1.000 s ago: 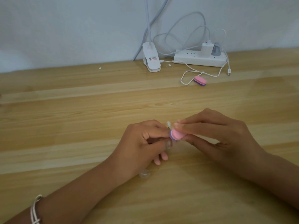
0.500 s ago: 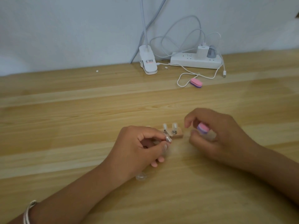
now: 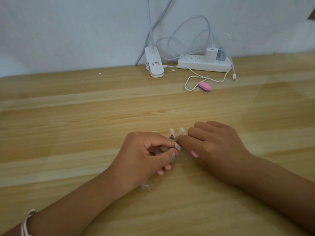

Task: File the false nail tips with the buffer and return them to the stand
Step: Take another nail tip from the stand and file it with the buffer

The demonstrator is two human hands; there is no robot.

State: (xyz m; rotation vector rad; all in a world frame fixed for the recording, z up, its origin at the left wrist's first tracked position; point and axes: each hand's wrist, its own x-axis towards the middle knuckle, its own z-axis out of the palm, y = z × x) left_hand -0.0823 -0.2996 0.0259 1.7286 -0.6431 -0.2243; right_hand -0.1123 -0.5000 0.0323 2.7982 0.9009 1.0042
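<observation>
Toward the table's near edge, our left hand pinches a nail tip; our right hand curls round the pink buffer, beside two upright tips

1 head-worn camera looks forward and down across the wooden surface toward the wall, close above both hands.

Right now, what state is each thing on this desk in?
left hand, pinching a nail tip.
right hand, curled round a pink buffer.
other tips, standing upright.
spare buffer, lying on the desk.
charger, plugged into the power strip.
USB plug, loose.
</observation>
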